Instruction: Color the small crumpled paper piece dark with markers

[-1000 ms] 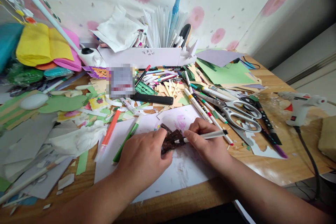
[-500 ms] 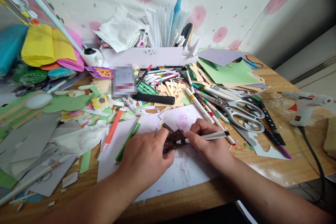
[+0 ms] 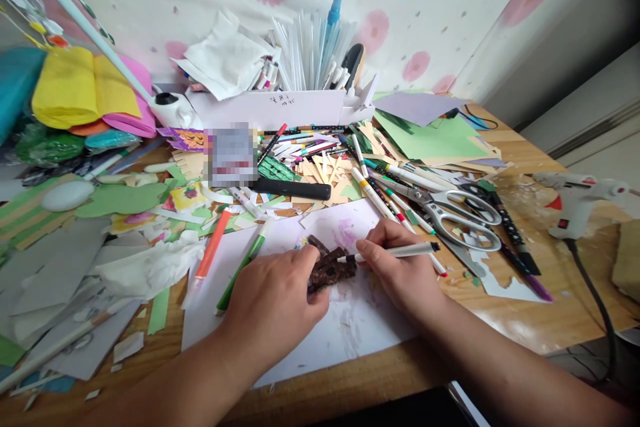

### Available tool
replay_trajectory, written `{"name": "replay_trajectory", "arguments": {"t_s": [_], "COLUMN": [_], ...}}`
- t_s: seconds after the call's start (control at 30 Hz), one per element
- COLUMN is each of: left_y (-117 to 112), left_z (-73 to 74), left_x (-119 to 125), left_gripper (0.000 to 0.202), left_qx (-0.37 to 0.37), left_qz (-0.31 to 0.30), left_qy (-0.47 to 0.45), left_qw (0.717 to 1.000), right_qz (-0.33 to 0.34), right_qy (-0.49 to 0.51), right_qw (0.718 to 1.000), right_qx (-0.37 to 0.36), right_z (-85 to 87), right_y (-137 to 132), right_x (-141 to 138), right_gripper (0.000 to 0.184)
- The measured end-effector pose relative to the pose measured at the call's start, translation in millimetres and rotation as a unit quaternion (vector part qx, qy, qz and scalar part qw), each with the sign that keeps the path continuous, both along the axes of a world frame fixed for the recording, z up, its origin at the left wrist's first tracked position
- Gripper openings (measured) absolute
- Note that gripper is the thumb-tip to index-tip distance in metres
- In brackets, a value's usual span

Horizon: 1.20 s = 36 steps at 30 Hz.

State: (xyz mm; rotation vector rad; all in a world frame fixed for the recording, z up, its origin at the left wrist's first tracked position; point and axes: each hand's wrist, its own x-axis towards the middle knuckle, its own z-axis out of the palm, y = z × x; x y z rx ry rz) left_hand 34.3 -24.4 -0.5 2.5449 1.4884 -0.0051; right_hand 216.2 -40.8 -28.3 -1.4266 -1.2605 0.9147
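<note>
My left hand point(image 3: 283, 283) is closed on a dark brown, rough-looking piece point(image 3: 334, 268), with thumb and fingers gripping its left end; I cannot make out its exact kind. Between the fingertips of my right hand point(image 3: 400, 267) is a slim white marker pen point(image 3: 410, 250), its tip at the upper edge of the brown piece. Both hands rest over a large sheet of white paper point(image 3: 310, 363) stained with purple and grey smudges. A green marker point(image 3: 245, 267) and an orange marker point(image 3: 214, 243) lie to the left of my left hand.
Scissors point(image 3: 450, 213) and several markers lie right of the paper. A glue gun point(image 3: 575, 203) with its cord stands at the far right. Paper scraps point(image 3: 65, 267) cover the left side. Behind are a white box point(image 3: 310, 108) of clear sticks and green paper sheets point(image 3: 430, 137).
The brown piece has been tilted, so more of its front face shows. The marker's tip has shifted up to its top edge, and the right hand has moved slightly.
</note>
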Motion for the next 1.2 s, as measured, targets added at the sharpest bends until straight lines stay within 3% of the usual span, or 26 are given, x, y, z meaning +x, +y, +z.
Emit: {"name": "replay_trajectory", "arguments": {"t_s": [0.4, 0.57, 0.83, 1.2], "left_y": [0.7, 0.4, 0.1, 0.6], "left_z": [2.5, 3.0, 2.6, 2.3], "left_x": [1.3, 1.1, 0.5, 0.7], "left_gripper": [0.015, 0.015, 0.014, 0.014], "left_qx": [-0.007, -0.01, -0.015, -0.011], "left_qz": [-0.004, -0.004, -0.003, -0.003], "left_qy": [0.006, 0.01, 0.01, 0.01], "left_qw": [1.0, 1.0, 1.0, 1.0], "right_qz": [0.0, 0.048, 0.053, 0.006], "right_qy": [0.014, 0.016, 0.006, 0.037], "right_qw": [1.0, 0.999, 0.999, 0.999], "right_qx": [0.003, 0.004, -0.001, 0.012], "right_z": [1.5, 4.1, 5.4, 0.0], "right_y": [-2.6, -3.7, -4.7, -1.8], "right_x": [-0.8, -1.6, -2.5, -1.5], "right_gripper": [0.027, 0.026, 0.026, 0.026]}}
